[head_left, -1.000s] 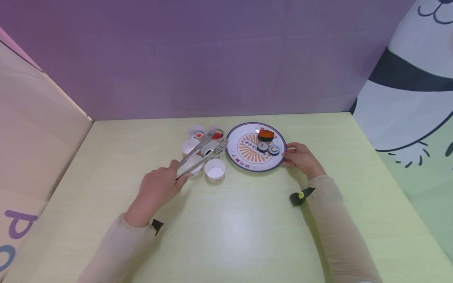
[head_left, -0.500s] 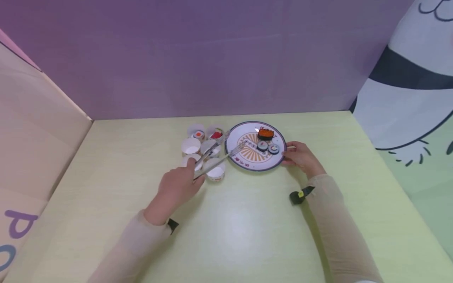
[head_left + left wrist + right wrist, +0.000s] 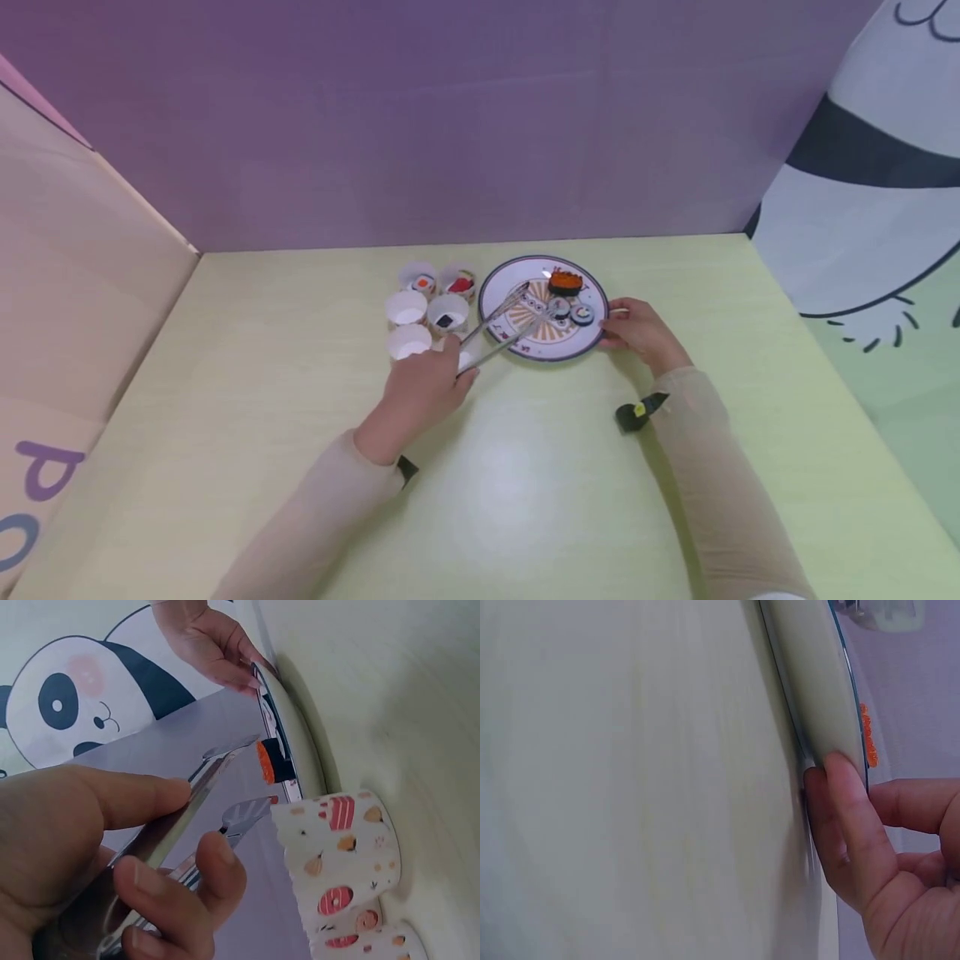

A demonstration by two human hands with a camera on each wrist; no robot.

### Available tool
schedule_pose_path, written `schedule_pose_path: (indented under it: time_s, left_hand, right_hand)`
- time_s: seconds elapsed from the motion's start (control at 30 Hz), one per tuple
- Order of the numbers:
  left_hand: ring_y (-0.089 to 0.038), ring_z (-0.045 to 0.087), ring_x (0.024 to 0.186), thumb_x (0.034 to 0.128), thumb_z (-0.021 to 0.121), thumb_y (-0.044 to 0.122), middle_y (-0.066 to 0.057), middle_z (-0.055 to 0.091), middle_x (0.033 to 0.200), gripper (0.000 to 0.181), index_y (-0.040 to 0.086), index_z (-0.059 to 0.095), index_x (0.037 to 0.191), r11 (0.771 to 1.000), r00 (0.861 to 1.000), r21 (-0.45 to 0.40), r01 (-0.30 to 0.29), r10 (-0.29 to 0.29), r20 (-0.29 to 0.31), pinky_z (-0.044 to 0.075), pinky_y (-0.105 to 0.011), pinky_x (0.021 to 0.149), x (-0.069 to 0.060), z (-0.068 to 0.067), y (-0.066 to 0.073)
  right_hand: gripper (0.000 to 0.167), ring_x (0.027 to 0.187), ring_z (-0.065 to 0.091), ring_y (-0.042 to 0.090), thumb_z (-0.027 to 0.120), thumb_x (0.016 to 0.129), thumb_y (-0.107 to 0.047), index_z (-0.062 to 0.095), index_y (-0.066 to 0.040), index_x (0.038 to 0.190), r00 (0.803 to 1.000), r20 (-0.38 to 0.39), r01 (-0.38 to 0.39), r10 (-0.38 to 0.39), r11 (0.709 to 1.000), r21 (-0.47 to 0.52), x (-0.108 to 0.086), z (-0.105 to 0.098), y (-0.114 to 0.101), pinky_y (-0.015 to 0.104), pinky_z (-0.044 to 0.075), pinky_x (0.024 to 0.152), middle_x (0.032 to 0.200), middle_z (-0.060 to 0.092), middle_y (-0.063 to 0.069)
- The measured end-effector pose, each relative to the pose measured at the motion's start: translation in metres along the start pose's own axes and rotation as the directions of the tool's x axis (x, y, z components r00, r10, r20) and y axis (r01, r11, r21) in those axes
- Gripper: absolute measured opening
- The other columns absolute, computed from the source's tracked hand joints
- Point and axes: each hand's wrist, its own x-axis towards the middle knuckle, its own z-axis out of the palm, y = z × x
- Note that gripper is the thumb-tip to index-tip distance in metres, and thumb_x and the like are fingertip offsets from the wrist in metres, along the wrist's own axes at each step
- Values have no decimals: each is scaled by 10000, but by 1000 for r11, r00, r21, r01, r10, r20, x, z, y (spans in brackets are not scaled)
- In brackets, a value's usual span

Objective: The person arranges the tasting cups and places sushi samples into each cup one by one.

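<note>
My left hand [image 3: 423, 385] holds metal tongs [image 3: 174, 817] whose spread tips hover over the left and middle of a round white plate [image 3: 498, 287] with a dark rim. Nothing shows between the tips. On the plate's right half sit an orange-topped sushi piece [image 3: 566, 283] wrapped in black and two small sushi rolls, one white-centred roll [image 3: 582, 314] and one roll [image 3: 558, 308] close to a tong tip. Whether that tip touches it, I cannot tell. My right hand [image 3: 641, 335] pinches the plate's right rim, thumb and fingers on opposite faces of the edge.
Left of the plate stand several white paper cups [image 3: 407, 310] in two columns. One cup [image 3: 447, 313] contains a black-and-white piece; the back cups hold an orange-centred roll [image 3: 423, 284] and a red-topped piece [image 3: 461, 286]. My left hand mostly covers the front right cup. A purple wall [image 3: 480, 150] rises behind.
My left hand has carried the tongs rightward from above the cups to above the plate. My right hand stays at the plate's rim, and the plate has hardly moved.
</note>
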Motion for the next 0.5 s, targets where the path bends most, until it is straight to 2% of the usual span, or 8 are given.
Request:
schedule_pose_path:
  time_s: [0.1, 0.33, 0.5]
  left_hand:
    - [-286, 576, 613, 944, 516, 435, -136, 604, 736, 548, 9, 461, 1284, 1000, 1000, 14, -6, 6, 15, 429, -375, 487, 5, 1, 7]
    - [-257, 553, 589, 945, 508, 454, -112, 574, 706, 495, 40, 485, 1216, 999, 997, 17, 36, -37, 73, 420, -343, 467, 19, 6, 20]
    - [-270, 579, 650, 951, 490, 463, -132, 603, 767, 558, 44, 453, 1319, 998, 991, 35, 60, -64, 119, 441, -339, 500, 26, 8, 27]
  right_hand:
    - [459, 676, 589, 60, 459, 934, 48, 277, 143, 1345, 1000, 2, 6, -6, 1000, -1, 0, 0, 1, 217, 536, 734, 1101, 456, 208]
    - [469, 676, 590, 54, 460, 934, 44, 273, 139, 1354, 1000, 7, 3, -3, 1000, 5, -1, 0, 0, 212, 534, 740, 1119, 462, 216]
    - [473, 679, 585, 54, 462, 934, 38, 279, 126, 1361, 1000, 5, -14, 14, 1000, -4, -2, 1, -1, 205, 531, 740, 1136, 460, 221]
